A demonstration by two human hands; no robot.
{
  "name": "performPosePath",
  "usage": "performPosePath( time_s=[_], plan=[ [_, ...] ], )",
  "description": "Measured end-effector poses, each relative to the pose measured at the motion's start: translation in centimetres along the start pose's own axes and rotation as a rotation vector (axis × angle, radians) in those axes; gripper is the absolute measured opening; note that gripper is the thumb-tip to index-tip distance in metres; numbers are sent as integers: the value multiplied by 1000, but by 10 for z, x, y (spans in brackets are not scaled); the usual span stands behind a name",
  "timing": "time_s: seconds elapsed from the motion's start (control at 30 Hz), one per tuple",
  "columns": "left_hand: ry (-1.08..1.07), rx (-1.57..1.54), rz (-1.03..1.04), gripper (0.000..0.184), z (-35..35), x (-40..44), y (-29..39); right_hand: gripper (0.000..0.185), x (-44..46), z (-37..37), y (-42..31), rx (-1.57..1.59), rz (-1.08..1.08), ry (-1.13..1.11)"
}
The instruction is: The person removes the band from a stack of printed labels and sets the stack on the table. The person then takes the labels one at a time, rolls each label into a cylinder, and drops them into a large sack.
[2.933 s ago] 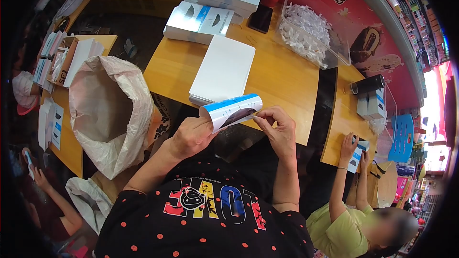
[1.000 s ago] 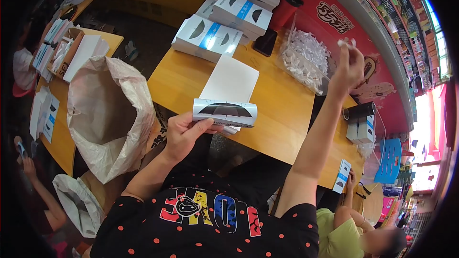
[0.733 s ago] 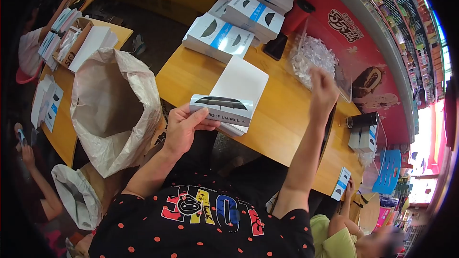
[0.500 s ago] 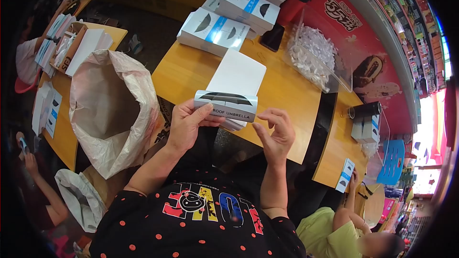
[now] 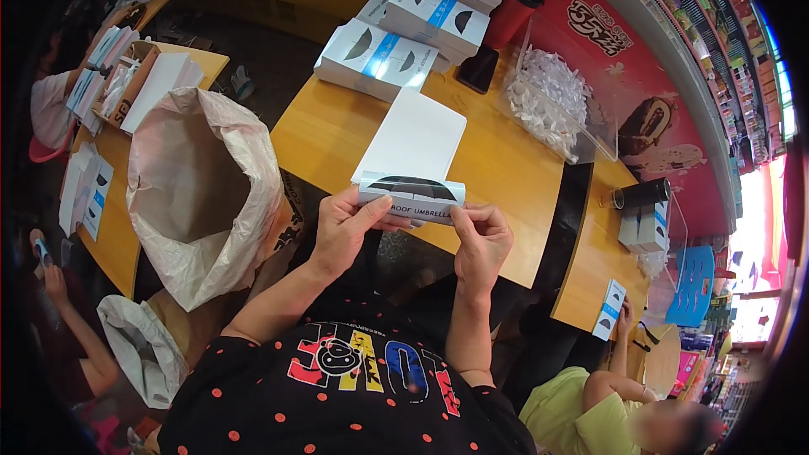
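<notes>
My left hand grips the left end of a flat umbrella box, thumb on its printed front. The card is bowed and shows a black umbrella above partly covered lettering that reads "ROOF UMBRELLA". At its right end my right hand pinches the edge between thumb and fingers. Just beyond, a stack of white card blanks lies on the wooden table, its near end hidden behind the box. Bundles of printed umbrella boxes with blue bands are piled at the table's far side.
A clear bin of white pieces stands at the right, near a black phone and a red cup. Left of the table is an open woven sack. Co-workers sit at both sides; one hand touches a box.
My right hand has closed on the box's right end, where it was apart with fingers spread. The box has shifted slightly right and down.
</notes>
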State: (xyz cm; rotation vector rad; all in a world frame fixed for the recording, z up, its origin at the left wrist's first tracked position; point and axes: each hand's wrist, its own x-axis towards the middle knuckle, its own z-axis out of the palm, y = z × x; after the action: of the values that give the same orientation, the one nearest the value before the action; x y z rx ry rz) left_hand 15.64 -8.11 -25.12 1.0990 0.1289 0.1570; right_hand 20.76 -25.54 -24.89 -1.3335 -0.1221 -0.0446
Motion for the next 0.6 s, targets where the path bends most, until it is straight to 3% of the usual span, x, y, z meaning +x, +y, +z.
performPosePath(
  time_s=[0.13,0.23,0.33,0.6],
  plan=[
    [44,28,23,21,-5,2,1,20,2,-12,8,112,42,-30],
    [1,72,36,21,-5,1,-3,34,-5,9,-14,228,319,-14],
    [-45,134,72,18,4,-2,-5,33,-8,11,-8,250,360,-167],
    [-8,160,31,16,16,-3,-15,20,-16,20,7,281,273,-15]
  ],
)
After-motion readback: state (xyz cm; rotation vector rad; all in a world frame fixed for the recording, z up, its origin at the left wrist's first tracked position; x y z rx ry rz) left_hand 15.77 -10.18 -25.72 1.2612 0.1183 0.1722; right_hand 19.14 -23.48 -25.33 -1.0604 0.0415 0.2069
